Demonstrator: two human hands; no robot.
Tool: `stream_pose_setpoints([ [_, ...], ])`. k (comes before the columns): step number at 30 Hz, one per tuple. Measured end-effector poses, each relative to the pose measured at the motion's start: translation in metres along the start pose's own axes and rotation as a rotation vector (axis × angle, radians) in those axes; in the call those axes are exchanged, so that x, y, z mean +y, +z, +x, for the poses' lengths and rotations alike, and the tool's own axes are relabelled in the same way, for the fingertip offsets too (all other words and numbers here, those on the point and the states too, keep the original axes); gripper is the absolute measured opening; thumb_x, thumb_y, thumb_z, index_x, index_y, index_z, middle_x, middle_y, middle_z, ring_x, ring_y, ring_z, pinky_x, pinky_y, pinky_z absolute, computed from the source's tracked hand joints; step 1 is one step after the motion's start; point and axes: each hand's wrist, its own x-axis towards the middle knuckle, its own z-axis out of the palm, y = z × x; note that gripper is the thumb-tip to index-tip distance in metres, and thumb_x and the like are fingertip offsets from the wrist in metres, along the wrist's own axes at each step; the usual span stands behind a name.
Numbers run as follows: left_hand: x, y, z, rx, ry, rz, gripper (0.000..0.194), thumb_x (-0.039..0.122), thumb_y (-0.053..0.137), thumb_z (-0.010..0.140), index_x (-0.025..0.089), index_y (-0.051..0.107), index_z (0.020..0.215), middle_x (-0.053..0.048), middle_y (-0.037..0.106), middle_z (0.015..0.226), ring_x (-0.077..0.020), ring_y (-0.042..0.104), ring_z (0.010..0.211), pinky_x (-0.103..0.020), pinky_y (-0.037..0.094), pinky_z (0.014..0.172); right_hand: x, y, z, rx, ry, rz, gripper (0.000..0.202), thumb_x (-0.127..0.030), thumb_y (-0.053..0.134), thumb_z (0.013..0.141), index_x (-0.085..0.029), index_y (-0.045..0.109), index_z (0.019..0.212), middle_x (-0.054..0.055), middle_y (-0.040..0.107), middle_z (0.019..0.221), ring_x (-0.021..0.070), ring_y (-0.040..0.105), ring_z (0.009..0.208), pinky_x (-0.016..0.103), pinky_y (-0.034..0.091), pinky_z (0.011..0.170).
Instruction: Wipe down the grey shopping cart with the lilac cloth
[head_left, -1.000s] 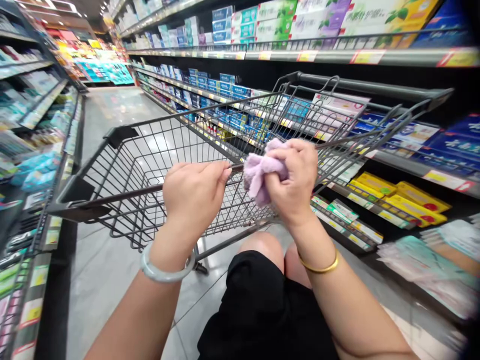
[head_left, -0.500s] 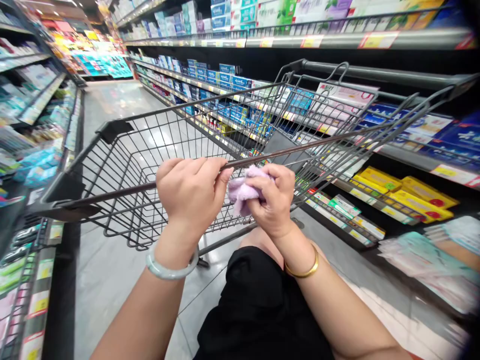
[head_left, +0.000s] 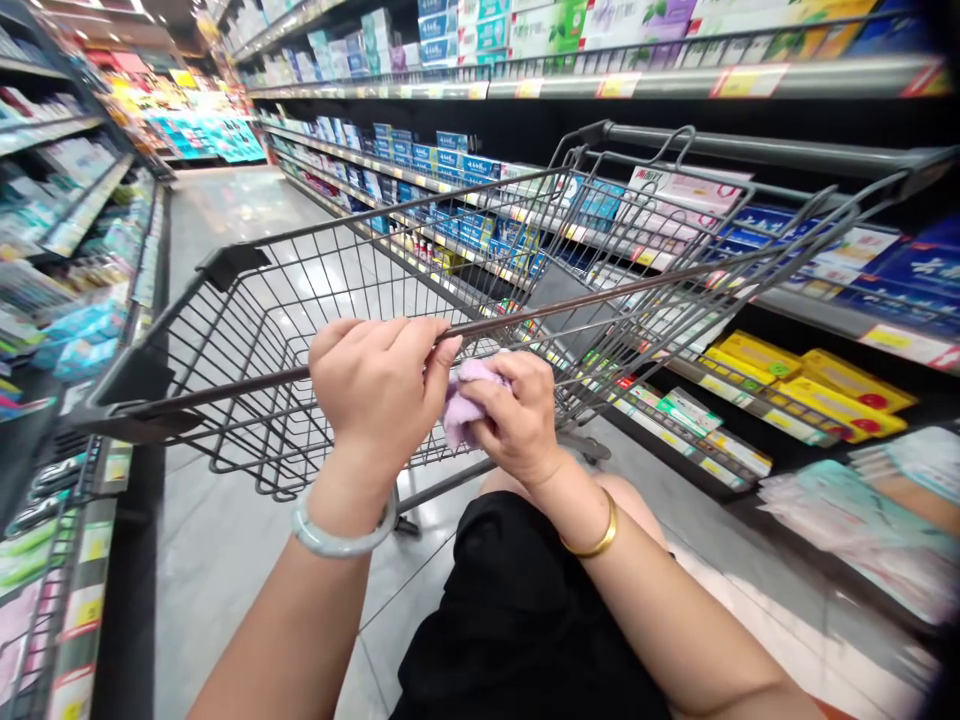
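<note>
Left hand clenched over the dark metal top rim of the grey wire shopping cart. Right hand grasping crumpled light-purple fabric cloth, just below rim, between both hands. Rim's long axis runs crosswise, rising toward the right; left hand nearer it. Can't tell if cloth touches wire side.

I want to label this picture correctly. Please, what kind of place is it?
It looks like a supermarket aisle: there is a wire shopping cart, long shelves of packaged goods on both sides, and price labels along the shelf edges.
</note>
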Motion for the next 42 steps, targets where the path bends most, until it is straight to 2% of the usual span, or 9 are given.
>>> stream_pose_setpoints([
  [2, 0.000, 0.000, 0.000, 0.003, 0.001, -0.001, 0.018, 0.040, 0.059, 0.098, 0.026, 0.070, 0.097, 0.002, 0.079, 0.087, -0.0219, 0.069, 0.077, -0.042, 0.041, 0.083, -0.001, 0.004, -0.005, -0.038, -0.020, -0.013, 0.017, -0.025, 0.066, 0.092, -0.029, 0.071, 0.107, 0.006, 0.060, 0.116, 0.0242, 0.054, 0.117, 0.043, 0.048, 0.103],
  [8, -0.001, -0.001, 0.000, -0.035, -0.012, 0.005, 0.021, 0.043, 0.057, 0.100, 0.027, 0.070, 0.098, 0.002, 0.078, 0.086, -0.0224, 0.069, 0.078, -0.042, 0.042, 0.084, -0.006, 0.016, -0.060, -0.266, -0.155, -0.072, 0.008, -0.031, 0.067, 0.097, -0.027, 0.072, 0.101, 0.005, 0.067, 0.115, 0.0211, 0.053, 0.118, 0.037, 0.043, 0.101],
  [14, 0.000, -0.003, 0.000, -0.070, -0.028, 0.017, 0.022, 0.044, 0.054, 0.101, 0.028, 0.069, 0.099, 0.001, 0.078, 0.086, -0.0227, 0.069, 0.079, -0.043, 0.042, 0.086, -0.007, 0.020, -0.057, -0.270, -0.122, -0.068, 0.007, -0.028, 0.067, 0.098, -0.027, 0.072, 0.102, 0.004, 0.069, 0.114, 0.0209, 0.055, 0.116, 0.038, 0.042, 0.100],
  [17, -0.002, -0.003, 0.001, -0.063, -0.014, 0.016, 0.021, 0.043, 0.055, 0.101, 0.028, 0.069, 0.099, 0.001, 0.078, 0.085, -0.0225, 0.069, 0.078, -0.043, 0.042, 0.084, -0.002, 0.024, -0.067, -0.328, -0.227, -0.088, 0.010, -0.034, 0.066, 0.099, -0.026, 0.072, 0.102, 0.003, 0.071, 0.116, 0.0208, 0.055, 0.117, 0.038, 0.042, 0.100],
  [21, -0.004, -0.002, 0.001, -0.061, 0.008, 0.006, 0.020, 0.042, 0.056, 0.100, 0.027, 0.070, 0.100, 0.000, 0.078, 0.085, -0.0229, 0.070, 0.078, -0.043, 0.042, 0.083, 0.008, 0.016, -0.073, -0.378, -0.333, -0.098, 0.008, -0.029, 0.065, 0.100, -0.025, 0.071, 0.100, 0.003, 0.072, 0.116, 0.0197, 0.056, 0.115, 0.036, 0.043, 0.097],
  [26, -0.005, -0.002, 0.001, -0.036, 0.024, 0.009, 0.019, 0.041, 0.058, 0.099, 0.026, 0.070, 0.101, 0.000, 0.078, 0.085, -0.0230, 0.071, 0.079, -0.042, 0.043, 0.083, 0.016, -0.001, -0.051, -0.246, -0.209, -0.135, 0.010, -0.031, 0.068, 0.098, -0.025, 0.071, 0.105, 0.003, 0.072, 0.113, 0.0208, 0.055, 0.111, 0.039, 0.041, 0.099],
  [32, -0.005, -0.002, 0.004, -0.045, 0.027, 0.022, 0.017, 0.039, 0.058, 0.099, 0.026, 0.068, 0.098, 0.000, 0.078, 0.085, -0.0220, 0.070, 0.077, -0.041, 0.043, 0.083, 0.022, -0.001, -0.063, -0.341, -0.144, -0.139, 0.007, -0.026, 0.069, 0.096, -0.026, 0.073, 0.103, 0.004, 0.070, 0.117, 0.0200, 0.054, 0.114, 0.038, 0.041, 0.100],
  [37, -0.005, -0.001, 0.004, -0.033, 0.033, 0.031, 0.014, 0.039, 0.060, 0.098, 0.027, 0.068, 0.099, 0.001, 0.078, 0.085, -0.0215, 0.069, 0.075, -0.041, 0.043, 0.082, 0.025, -0.009, -0.051, -0.281, -0.060, -0.115, 0.011, -0.025, 0.068, 0.096, -0.028, 0.074, 0.104, 0.005, 0.069, 0.112, 0.0212, 0.055, 0.111, 0.038, 0.044, 0.101],
  [42, -0.007, -0.002, 0.003, -0.024, 0.034, 0.028, 0.013, 0.037, 0.061, 0.098, 0.026, 0.067, 0.100, 0.000, 0.079, 0.087, -0.0218, 0.071, 0.078, -0.040, 0.043, 0.084, 0.030, -0.016, -0.051, -0.249, -0.028, -0.096, 0.008, -0.027, 0.071, 0.093, -0.028, 0.075, 0.099, 0.005, 0.069, 0.110, 0.0208, 0.057, 0.105, 0.037, 0.047, 0.096],
])
